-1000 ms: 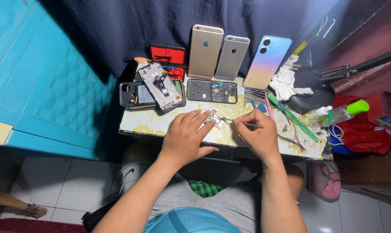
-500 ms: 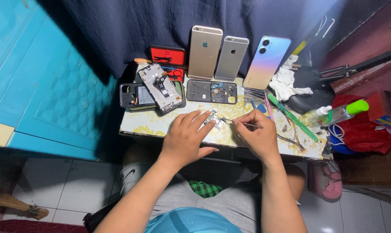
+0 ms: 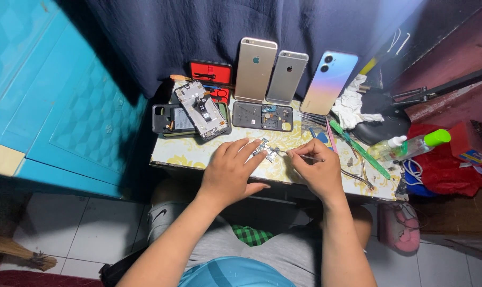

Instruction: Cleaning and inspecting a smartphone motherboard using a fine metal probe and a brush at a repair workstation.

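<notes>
Fingers of the left hand (image 3: 231, 170) lay spread, pinning a small circuit board (image 3: 265, 149) flat on the patterned table (image 3: 190, 154), just in front of an opened phone frame (image 3: 262, 116). Beside it, the right hand (image 3: 316, 170) pinched a thin tool (image 3: 299, 155), tip touching the board.

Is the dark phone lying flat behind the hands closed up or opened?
Opened. The dark phone lies flat on the table with its cover off, small inner parts and screws showing inside its frame.
</notes>
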